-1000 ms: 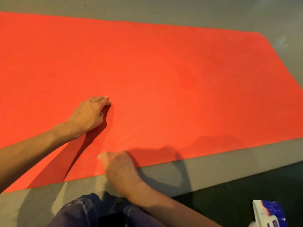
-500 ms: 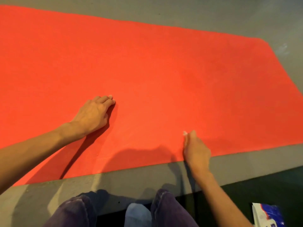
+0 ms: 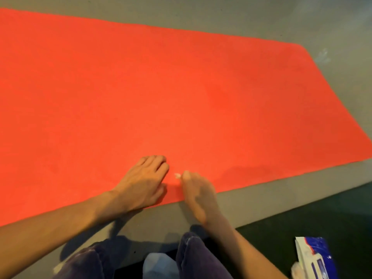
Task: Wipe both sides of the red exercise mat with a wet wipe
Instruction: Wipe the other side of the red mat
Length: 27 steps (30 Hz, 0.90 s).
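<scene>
The red exercise mat (image 3: 161, 93) lies flat on a grey floor and fills most of the view. My left hand (image 3: 144, 183) rests on the mat near its front edge, fingers bent against the surface. My right hand (image 3: 198, 193), blurred by motion, is right beside it at the mat's front edge. A small white bit of wet wipe (image 3: 177, 175) shows at its fingertips; the rest of the wipe is hidden under the hand.
A blue and white pack of wet wipes (image 3: 314, 258) lies at the bottom right on a dark floor strip (image 3: 322, 214). My knees in dark purple trousers (image 3: 197, 256) are at the bottom middle. Grey floor (image 3: 261, 194) borders the mat.
My right hand with the wipe swept along the mat's front edge, out to the right and back beside my left hand. The view shifted left, so both hands sit lower and further right.
</scene>
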Each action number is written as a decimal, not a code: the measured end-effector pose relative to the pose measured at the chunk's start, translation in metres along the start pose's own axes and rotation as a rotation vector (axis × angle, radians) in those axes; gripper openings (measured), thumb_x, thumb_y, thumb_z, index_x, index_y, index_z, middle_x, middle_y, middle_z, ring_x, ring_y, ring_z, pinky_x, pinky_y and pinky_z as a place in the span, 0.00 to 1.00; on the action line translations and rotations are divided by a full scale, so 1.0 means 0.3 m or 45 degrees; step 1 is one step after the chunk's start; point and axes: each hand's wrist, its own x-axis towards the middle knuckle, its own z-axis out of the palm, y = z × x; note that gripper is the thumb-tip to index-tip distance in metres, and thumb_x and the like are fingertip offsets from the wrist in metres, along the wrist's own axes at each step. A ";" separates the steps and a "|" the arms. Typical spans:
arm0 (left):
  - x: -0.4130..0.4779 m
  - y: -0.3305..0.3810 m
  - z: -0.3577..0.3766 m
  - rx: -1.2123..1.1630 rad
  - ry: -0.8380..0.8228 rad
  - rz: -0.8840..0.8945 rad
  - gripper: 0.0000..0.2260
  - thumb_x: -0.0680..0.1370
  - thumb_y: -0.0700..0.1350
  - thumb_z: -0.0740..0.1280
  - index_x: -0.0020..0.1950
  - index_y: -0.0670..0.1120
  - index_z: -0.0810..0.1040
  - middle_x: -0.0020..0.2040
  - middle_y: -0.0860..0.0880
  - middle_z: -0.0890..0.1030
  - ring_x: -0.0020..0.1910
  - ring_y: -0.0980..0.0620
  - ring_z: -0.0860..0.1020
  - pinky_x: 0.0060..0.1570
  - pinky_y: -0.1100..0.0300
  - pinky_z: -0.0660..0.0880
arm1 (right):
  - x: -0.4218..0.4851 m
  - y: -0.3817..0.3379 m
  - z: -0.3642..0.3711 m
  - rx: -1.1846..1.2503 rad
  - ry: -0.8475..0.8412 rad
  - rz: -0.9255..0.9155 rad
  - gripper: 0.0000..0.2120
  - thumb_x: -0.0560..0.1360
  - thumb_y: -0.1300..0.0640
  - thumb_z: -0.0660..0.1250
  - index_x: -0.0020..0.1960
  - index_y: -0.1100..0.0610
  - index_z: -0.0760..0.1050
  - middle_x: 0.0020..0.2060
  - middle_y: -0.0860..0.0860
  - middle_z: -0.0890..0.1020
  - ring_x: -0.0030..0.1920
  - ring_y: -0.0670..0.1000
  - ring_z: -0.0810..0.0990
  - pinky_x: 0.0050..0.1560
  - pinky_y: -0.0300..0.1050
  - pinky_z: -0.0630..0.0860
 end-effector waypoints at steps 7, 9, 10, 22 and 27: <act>-0.012 0.016 0.017 0.200 -0.110 0.404 0.25 0.74 0.64 0.59 0.58 0.45 0.74 0.55 0.43 0.76 0.51 0.43 0.76 0.53 0.49 0.67 | -0.035 0.466 -0.093 -0.110 -0.200 0.773 0.13 0.80 0.54 0.57 0.43 0.62 0.66 0.31 0.63 0.76 0.32 0.64 0.76 0.30 0.52 0.66; -0.006 0.027 0.010 0.237 -0.109 0.462 0.26 0.74 0.65 0.58 0.58 0.45 0.72 0.52 0.44 0.76 0.48 0.43 0.75 0.49 0.48 0.71 | -0.048 0.504 -0.067 -0.022 -0.190 0.860 0.14 0.81 0.51 0.52 0.44 0.61 0.63 0.33 0.61 0.76 0.34 0.63 0.75 0.32 0.52 0.65; -0.001 0.032 0.004 0.256 -0.101 0.480 0.24 0.74 0.64 0.58 0.57 0.45 0.71 0.50 0.44 0.76 0.45 0.43 0.74 0.45 0.48 0.73 | -0.047 0.500 -0.058 0.035 -0.160 0.897 0.14 0.81 0.50 0.52 0.44 0.60 0.62 0.33 0.60 0.75 0.34 0.62 0.74 0.32 0.51 0.65; 0.073 0.005 -0.074 -0.131 -0.132 0.690 0.08 0.70 0.49 0.55 0.39 0.46 0.70 0.35 0.49 0.75 0.30 0.48 0.76 0.26 0.61 0.71 | 0.097 0.414 -0.073 0.183 -0.147 0.647 0.12 0.80 0.53 0.60 0.44 0.61 0.66 0.35 0.60 0.76 0.36 0.63 0.74 0.32 0.51 0.66; 0.068 0.000 -0.124 -0.344 -0.213 0.744 0.07 0.71 0.48 0.55 0.41 0.45 0.69 0.37 0.46 0.76 0.32 0.42 0.75 0.30 0.55 0.71 | 0.139 0.362 -0.091 0.359 -0.243 0.495 0.13 0.79 0.51 0.61 0.44 0.59 0.67 0.33 0.58 0.78 0.39 0.64 0.76 0.34 0.53 0.68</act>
